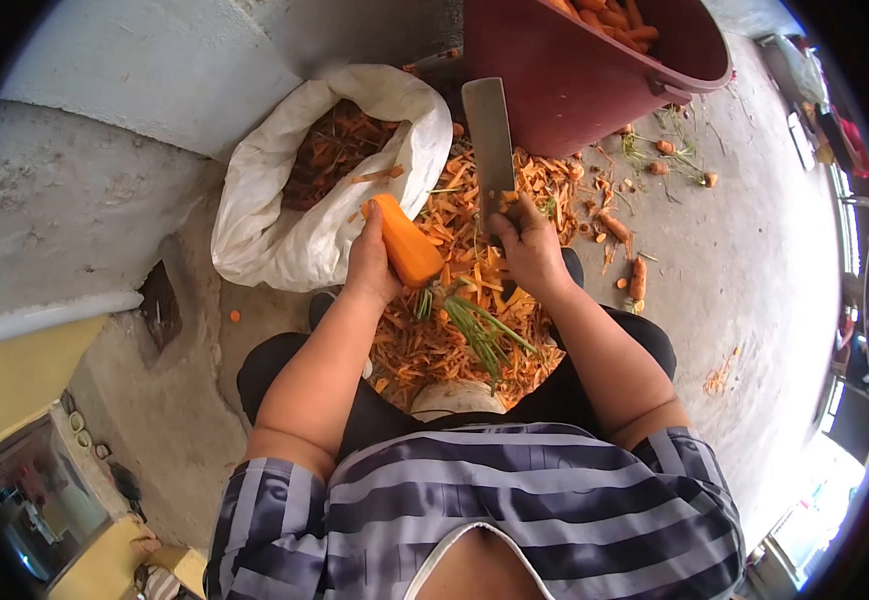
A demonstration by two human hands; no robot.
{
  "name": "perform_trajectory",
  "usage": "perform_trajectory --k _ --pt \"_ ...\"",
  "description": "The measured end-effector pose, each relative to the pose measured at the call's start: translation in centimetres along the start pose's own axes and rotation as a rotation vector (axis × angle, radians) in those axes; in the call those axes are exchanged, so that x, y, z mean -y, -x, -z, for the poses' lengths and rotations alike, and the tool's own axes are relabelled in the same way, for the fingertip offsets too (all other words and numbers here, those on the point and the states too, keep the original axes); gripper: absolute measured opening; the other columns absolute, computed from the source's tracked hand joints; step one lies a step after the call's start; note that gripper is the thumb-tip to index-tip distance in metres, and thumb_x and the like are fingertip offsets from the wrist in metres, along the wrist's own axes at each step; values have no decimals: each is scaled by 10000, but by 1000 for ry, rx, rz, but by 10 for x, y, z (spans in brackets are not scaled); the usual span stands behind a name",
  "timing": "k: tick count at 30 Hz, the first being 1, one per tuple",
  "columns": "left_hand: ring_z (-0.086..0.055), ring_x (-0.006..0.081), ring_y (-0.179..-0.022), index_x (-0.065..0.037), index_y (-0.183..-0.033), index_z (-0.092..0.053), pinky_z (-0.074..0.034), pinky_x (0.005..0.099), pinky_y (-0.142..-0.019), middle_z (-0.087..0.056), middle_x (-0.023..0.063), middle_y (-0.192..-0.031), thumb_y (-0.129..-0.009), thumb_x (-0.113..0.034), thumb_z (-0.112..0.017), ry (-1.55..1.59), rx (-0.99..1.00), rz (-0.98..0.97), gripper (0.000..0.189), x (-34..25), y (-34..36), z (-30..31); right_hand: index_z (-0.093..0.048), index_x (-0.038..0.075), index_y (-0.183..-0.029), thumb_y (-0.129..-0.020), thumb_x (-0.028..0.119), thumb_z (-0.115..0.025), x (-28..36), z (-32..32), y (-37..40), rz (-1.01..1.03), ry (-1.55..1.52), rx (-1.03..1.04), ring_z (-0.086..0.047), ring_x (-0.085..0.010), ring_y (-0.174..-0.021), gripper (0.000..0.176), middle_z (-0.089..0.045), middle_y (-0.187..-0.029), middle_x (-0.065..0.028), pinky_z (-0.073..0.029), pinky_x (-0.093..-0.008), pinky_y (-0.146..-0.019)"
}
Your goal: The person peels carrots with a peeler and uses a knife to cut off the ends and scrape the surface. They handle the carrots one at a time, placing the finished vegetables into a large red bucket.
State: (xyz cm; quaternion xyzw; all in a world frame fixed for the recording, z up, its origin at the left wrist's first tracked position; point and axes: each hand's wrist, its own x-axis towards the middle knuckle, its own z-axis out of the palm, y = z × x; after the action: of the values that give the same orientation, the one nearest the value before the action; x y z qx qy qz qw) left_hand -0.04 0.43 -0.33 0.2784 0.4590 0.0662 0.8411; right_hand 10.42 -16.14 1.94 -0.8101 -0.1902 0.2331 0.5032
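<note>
My left hand (371, 262) is closed around a thick carrot (407, 244), bright orange with its skin off. The carrot tilts, and its lower end points toward a tuft of green stems (485, 335) below it. In my right hand (533, 245) is a broad-bladed knife (489, 135), its fingers wrapped round the handle and the blade pointing up and away from me. Knife and carrot are apart. Beneath both hands lies a heap of carrot peelings (460, 250). A white woven sack (305, 240) stands just beyond my left hand, with more peelings inside.
A large dark red bucket (580, 90) holding whole carrots stands at the far right of the heap. Loose carrot pieces (639, 278) and scraps lie on the concrete floor (695, 235). A concrete wall (85, 190) with a white pipe (55, 318) runs along the left.
</note>
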Motion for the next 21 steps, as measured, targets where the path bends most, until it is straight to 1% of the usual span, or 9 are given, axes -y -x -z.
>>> perform_trajectory --k 1,2,4,5,8,9,13,18,21 --pt "-557 239 -821 -61 -1106 -427 -470 382 -735 -536 127 -941 -866 -489 -418 15 13 -18 491 2 -12 8 -469 -20 -985 -813 175 -581 -1 3 -2 -41 -9 25 -617 -261 -712 284 -617 -783 -173 -456 -337 -634" --pt "-564 247 -791 -66 -1090 -436 -474 387 -718 -542 142 -909 -866 -492 -413 29 24 -37 482 6 -22 16 -469 -22 -992 -791 206 -608 2 6 -3 -33 114 49 -616 -273 -717 333 -617 -786 -176 -456 -345 -639" --pt "-573 248 -773 -60 -1085 -438 -487 385 -695 -547 143 -897 -867 -433 -431 73 115 51 431 1 -19 15 -470 -24 -1006 -749 266 -661 15 11 -3 -15 356 99 -614 -296 -726 432 -617 -794 -181 -456 -360 -649" --pt "-578 248 -764 -58 -1082 -439 -494 384 -683 -550 144 -891 -868 -403 -440 94 162 93 406 -1 -17 14 -476 -14 -963 -664 340 -729 14 9 -3 -1 294 130 -608 -321 -719 527 -611 -759 -184 -455 -381 -646" --pt "-588 239 -753 -48 -1065 -449 -504 370 -669 -562 125 -882 -860 -353 -450 83 169 104 367 -2 -7 2 -475 -6 -919 -632 354 -750 19 -1 5 75 313 249 -604 -330 -702 536 -602 -735 -190 -458 -380 -634" --pt "-594 231 -790 -38 -1052 -468 -504 364 -692 -573 111 -912 -861 -330 -445 68 202 112 350 -2 -5 1 -473 -1 -901 -609 360 -764 20 -4 6 85 317 272 -603 -334 -696 548 -594 -723 -193 -463 -381 -629" --pt "-553 258 -956 -31 -1153 -417 -476 407 -799 -519 129 -1080 -875 -304 -406 102 321 141 390 4 -7 -4 -472 3 -904 -608 354 -765 24 -8 7 120 295 309 -605 -337 -700 545 -593 -715 -190 -466 -385 -626" --pt "-570 248 -917 1 -1137 -420 -487 380 -785 -537 140 -1047 -877 -304 -400 29 304 138 402 -3 3 -13 -462 16 -900 -639 348 -743 22 -11 12 185 344 297 -598 -359 -700 507 -595 -699 -192 -466 -404 -609" --pt "-581 236 -884 2 -1096 -446 -494 358 -767 -557 134 -988 -873 -297 -409 14 300 132 375 -1 1 -12 -481 29 -956 -636 356 -744 16 -14 13 187 412 287 -597 -338 -663 528 -588 -678 -163 -463 -376 -580"
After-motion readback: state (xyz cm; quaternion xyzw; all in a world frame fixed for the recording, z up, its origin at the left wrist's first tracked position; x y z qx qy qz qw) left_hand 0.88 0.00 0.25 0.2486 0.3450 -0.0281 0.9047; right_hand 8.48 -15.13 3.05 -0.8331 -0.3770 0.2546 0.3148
